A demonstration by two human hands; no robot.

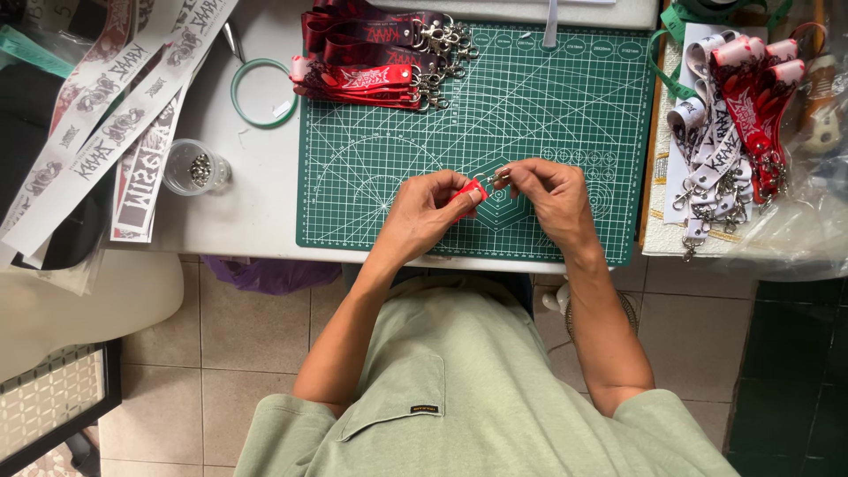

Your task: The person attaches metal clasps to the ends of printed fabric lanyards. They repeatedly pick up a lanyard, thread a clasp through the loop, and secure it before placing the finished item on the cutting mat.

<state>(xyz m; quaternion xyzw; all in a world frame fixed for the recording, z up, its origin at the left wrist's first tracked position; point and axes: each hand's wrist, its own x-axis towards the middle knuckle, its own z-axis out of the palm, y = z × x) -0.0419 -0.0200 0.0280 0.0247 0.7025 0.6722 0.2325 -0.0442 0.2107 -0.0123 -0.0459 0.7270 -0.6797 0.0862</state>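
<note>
Between the pinched fingertips of both hands, over the green cutting mat (530,106), the left hand (428,212) gripped a folded red strap (469,193) while the right hand (549,196) pressed a small metal clasp (500,174) against it. Beyond the fingers, a stack of finished red lanyards (371,53) lay ready; this piece looked not yet joined.

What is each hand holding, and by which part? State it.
The left hand pinches a red strap piece by its near end; the right hand grips a small metal clasp at its fingertips.

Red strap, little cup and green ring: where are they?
Red strap (468,192), head view, on its folded end between the hands.
Cup (195,167), head view, on its open top.
Green ring (237,93), head view, on its left edge.
</note>
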